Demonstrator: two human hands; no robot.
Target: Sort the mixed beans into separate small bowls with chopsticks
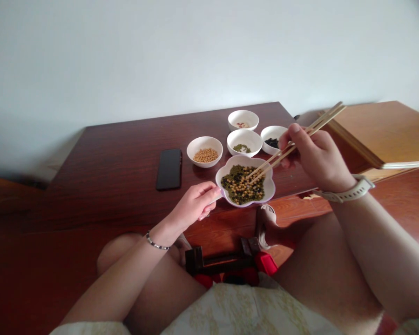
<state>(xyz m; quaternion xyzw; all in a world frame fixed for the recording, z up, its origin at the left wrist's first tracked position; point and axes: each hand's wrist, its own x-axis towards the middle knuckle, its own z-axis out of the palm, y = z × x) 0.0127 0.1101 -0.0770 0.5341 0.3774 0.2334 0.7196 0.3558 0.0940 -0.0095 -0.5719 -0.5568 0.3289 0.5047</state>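
Observation:
A flower-shaped pale purple dish (269, 188) full of mixed green, yellow and black beans sits at the near edge of a dark wooden table (125, 153). My left hand (195, 202) is closed on the dish's left rim. My right hand (314, 156), with a white watch on the wrist, grips a pair of wooden chopsticks (300, 137) whose tips reach into the mixed beans. Behind the dish stand several small white bowls: one with yellow soybeans (205, 151), one with green beans (244, 142), one with black beans (272, 138), and one with a few pale and reddish beans (243, 119).
A black phone (169, 168) lies face down on the table left of the bowls. A light wooden board (380, 132) lies to the right. My bare knees and a small dark stool (216, 263) are below the table edge, over a red-brown floor.

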